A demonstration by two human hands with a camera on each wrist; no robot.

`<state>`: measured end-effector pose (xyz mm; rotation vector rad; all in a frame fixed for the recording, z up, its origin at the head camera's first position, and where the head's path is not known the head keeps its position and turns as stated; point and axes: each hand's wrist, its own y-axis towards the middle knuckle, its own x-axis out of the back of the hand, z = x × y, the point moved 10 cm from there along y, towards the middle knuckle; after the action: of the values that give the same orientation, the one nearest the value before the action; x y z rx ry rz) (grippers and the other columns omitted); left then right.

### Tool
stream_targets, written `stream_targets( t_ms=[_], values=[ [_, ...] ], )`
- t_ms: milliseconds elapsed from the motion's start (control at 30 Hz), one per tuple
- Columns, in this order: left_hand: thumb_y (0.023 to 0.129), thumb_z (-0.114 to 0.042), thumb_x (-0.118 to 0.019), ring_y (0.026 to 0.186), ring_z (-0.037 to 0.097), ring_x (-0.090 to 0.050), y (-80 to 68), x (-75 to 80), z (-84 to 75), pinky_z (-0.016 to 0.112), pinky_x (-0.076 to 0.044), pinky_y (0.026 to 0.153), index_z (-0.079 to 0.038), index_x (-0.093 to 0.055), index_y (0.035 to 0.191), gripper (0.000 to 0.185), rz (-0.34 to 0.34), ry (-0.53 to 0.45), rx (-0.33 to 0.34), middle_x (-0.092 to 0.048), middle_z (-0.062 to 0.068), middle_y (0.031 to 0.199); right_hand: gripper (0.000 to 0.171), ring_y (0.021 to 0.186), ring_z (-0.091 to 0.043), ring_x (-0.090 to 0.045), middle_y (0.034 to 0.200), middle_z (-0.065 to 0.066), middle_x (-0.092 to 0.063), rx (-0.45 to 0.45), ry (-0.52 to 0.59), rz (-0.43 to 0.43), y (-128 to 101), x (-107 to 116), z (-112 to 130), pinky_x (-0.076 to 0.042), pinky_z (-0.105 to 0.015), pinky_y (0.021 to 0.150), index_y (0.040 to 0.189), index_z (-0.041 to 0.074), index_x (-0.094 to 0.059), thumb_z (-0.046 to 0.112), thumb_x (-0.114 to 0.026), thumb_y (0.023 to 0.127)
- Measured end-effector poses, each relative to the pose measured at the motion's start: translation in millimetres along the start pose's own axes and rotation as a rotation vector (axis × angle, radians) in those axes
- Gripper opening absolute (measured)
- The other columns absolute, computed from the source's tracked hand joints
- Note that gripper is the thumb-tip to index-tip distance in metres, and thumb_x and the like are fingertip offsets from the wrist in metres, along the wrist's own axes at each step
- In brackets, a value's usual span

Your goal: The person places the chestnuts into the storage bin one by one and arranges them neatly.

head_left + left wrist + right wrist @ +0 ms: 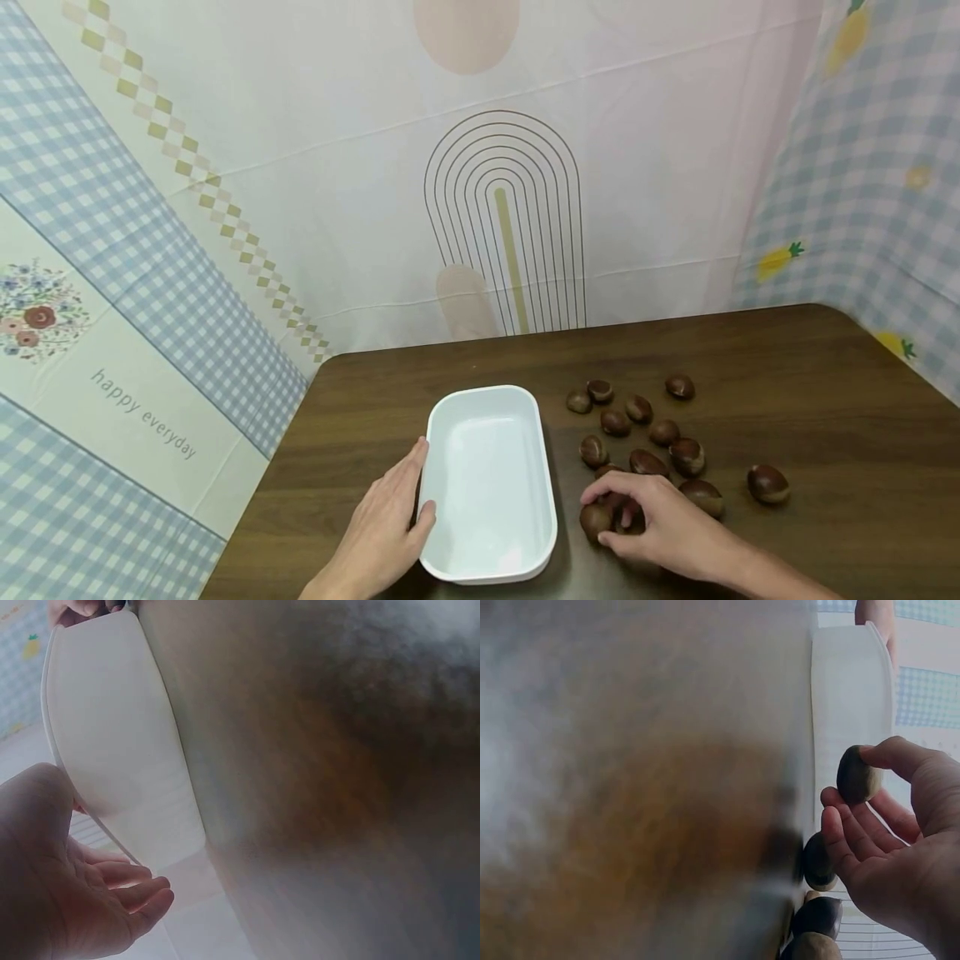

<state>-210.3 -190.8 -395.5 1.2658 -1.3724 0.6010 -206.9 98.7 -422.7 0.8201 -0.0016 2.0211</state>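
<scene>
A white rectangular dish (pixel 489 433) sits empty near the front of the dark wooden table (pixel 825 392). My left hand (pixel 408 493) rests against the dish's left side, fingers straight along the wall and thumb by the rim. The left wrist view shows that hand (pixel 97 859) open beside the dish (pixel 112 727). Just right of the dish my right hand (pixel 622 508) pinches a brown chestnut (pixel 595 520) low over the table. In the right wrist view the chestnut (pixel 855 776) sits between the thumb and fingertips of the right hand (pixel 870 821).
Several more chestnuts lie loose on the table right of the dish, one group (pixel 637 433) behind my right hand and a single one (pixel 767 483) farther right. Patterned cloth walls close in the table at the back and on both sides.
</scene>
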Motion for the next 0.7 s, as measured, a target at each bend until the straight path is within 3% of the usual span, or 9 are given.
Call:
stream_targets(
  t_ms=[200,433,700],
  values=[
    [0.095,-0.018,-0.066,0.146,0.027,-0.051,0.0,-1.2,0.4,0.058,-0.047,0.109,-0.002,-0.042,0.159,0.07,0.007,0.0,0.003,-0.046,0.009,0.164,0.035,0.076,-0.001,-0.06,0.111,0.005,-0.073,-0.018,-0.054,-0.075,4.4,13.8,3.6,-0.052,-0.025,0.064,0.12,0.018,-0.07,0.012,-0.082,0.088],
    [0.095,-0.017,-0.065,0.147,0.028,-0.05,1.3,-0.4,-0.7,0.059,-0.047,0.11,-0.001,-0.043,0.158,0.069,0.005,-0.005,0.002,-0.047,0.011,0.163,0.036,0.074,-0.002,-0.061,0.11,0.01,-0.073,-0.129,-0.086,-0.165,16.9,32.2,5.3,-0.053,-0.026,0.064,0.121,0.027,-0.069,0.015,-0.081,0.089],
    [0.093,-0.015,-0.066,0.145,0.027,-0.052,0.7,0.3,-2.5,0.058,-0.048,0.108,0.0,-0.044,0.157,0.069,-0.01,0.0,-0.008,-0.049,0.011,0.162,0.035,0.076,-0.006,-0.065,0.109,0.01,-0.074,-0.154,-0.034,-0.225,42.6,40.5,15.3,-0.054,-0.027,0.068,0.12,0.029,-0.071,0.015,-0.082,0.089]
  ],
)
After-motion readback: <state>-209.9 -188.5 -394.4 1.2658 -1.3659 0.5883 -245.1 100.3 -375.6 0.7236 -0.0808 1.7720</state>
